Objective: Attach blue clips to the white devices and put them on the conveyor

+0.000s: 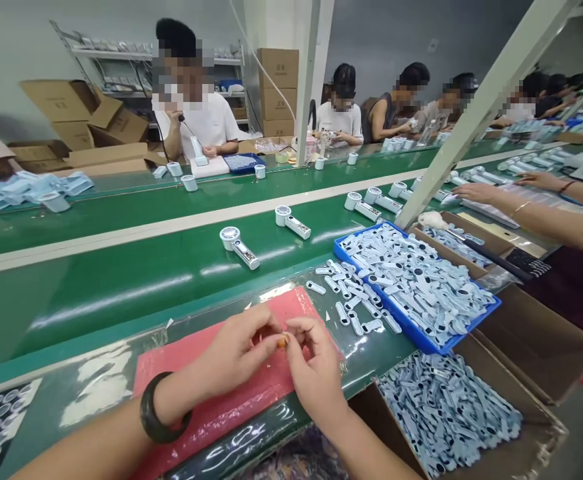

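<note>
My left hand [234, 353] and my right hand [314, 363] meet over a red mat [211, 407] at the near edge of the bench. Between their fingertips they pinch a tiny orange piece [283, 342]; it is too small to tell what it is. A dark bangle [158, 413] circles my left wrist. Loose white plastic handle shells [354, 300] lie on the bench just right of the mat, beside a blue tray [464, 333] heaped with more of them.
A green conveyor belt [121, 280] carries white handheld magnifiers [238, 247]. A cardboard box [546, 433] of shells stands lower right. A co-worker's arms [536, 217] reach in from the right. Several people sit across the belt. A slanted white post [471, 120] rises at right.
</note>
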Available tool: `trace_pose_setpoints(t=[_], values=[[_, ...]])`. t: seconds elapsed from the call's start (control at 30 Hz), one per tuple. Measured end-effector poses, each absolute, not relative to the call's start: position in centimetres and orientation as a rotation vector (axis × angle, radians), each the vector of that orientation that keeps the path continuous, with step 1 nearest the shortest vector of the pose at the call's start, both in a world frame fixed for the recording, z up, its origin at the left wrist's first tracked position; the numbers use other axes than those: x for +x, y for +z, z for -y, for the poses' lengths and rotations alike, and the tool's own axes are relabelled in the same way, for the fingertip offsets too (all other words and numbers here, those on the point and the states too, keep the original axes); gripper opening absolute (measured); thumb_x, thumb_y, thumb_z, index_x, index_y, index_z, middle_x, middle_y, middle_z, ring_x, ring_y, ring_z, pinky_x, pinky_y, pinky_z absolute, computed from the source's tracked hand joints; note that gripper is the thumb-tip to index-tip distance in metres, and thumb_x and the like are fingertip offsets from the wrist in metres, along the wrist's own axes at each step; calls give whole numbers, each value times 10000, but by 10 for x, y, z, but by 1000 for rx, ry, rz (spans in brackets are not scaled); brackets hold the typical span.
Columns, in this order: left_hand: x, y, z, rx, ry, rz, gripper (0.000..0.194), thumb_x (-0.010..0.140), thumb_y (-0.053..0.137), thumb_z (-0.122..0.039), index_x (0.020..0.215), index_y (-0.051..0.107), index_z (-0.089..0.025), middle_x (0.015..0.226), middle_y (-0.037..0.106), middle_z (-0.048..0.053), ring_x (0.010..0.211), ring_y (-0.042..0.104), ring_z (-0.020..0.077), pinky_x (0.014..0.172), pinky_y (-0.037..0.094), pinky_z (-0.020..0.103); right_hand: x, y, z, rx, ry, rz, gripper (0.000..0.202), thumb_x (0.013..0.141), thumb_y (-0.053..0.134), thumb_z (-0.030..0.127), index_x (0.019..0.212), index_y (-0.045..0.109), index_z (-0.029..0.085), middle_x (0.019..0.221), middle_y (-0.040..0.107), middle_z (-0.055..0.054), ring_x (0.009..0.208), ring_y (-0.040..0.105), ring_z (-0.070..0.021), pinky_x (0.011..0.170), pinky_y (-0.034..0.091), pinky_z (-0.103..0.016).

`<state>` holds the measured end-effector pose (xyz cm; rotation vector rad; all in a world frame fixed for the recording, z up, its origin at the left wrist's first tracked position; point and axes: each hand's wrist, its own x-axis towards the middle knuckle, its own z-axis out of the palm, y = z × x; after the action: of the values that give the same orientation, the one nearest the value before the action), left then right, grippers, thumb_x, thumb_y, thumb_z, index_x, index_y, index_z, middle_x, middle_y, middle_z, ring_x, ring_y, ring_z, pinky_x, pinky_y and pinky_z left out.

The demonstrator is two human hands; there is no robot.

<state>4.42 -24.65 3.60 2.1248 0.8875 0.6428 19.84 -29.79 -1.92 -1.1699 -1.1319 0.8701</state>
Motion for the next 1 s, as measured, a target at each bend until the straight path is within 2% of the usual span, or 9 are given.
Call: trace_pose_setpoints(t=[0.1,0.3,0.4,0.5,0.57,0.67,0.77,0.9,1.0], values=[[37,37,252,2090,671,-899,249,1020,436,-294,851,583,-185,801,606,11,711,538,128,656,440,266,195,-16,309,-1146,926,1153,119,927,585,277,1000,645,205,842,647,-18,722,591,-137,659,500,-250],[29,32,274,1734,822,-858,258,1012,493,-377,857,573,-187,732,582,-13,632,572,114,626,498,257,191,-20,333,-1118,1075,991,236,886,634,378,1017,653,183,872,656,-34,757,579,-148,706,494,-264],[27,17,287,1798,779,-776,237,1000,475,-331,1091,651,-202,906,682,38,751,645,145,716,553,297,192,-26,350,-1095,1057,975,263,885,635,402,1031,656,184,874,659,-35,748,569,-154,689,483,-267],[24,2,289,1928,748,-829,344,957,496,-329,1249,653,-235,1195,704,85,1052,670,205,934,552,369,199,-34,366,-1129,976,947,272,886,630,412,1029,665,183,879,655,-38,752,563,-160,690,477,-271],[23,-5,283,1962,759,-966,321,908,556,-401,1139,699,-229,1238,698,85,1124,652,237,976,541,382,207,-38,376,-1167,903,916,271,892,623,405,1040,666,182,871,645,-37,744,556,-161,684,471,-269],[19,-9,272,1995,795,-1081,353,840,592,-534,834,712,-202,1003,743,86,966,677,261,883,567,390,215,-41,387,-1196,791,894,251,895,608,395,1021,666,187,811,627,-25,714,550,-167,649,464,-266],[15,-18,266,1998,821,-1064,420,798,597,-606,764,726,-208,875,756,79,874,698,282,852,581,418,207,-50,397,-1199,677,917,183,858,626,363,915,681,198,776,631,-23,726,575,-183,656,483,-273],[9,-48,250,1895,998,-1116,436,795,578,-592,963,771,-239,1077,775,68,1048,710,310,998,556,462,182,-84,400,-1261,591,1004,108,825,583,237,855,686,220,792,650,-24,755,611,-194,712,502,-288],[4,-63,233,2009,981,-1082,394,800,561,-527,1001,774,-264,1115,777,46,1091,712,303,1009,566,445,171,-113,403,-1307,557,1104,207,751,554,106,844,696,225,864,671,-31,820,641,-199,761,498,-289]])
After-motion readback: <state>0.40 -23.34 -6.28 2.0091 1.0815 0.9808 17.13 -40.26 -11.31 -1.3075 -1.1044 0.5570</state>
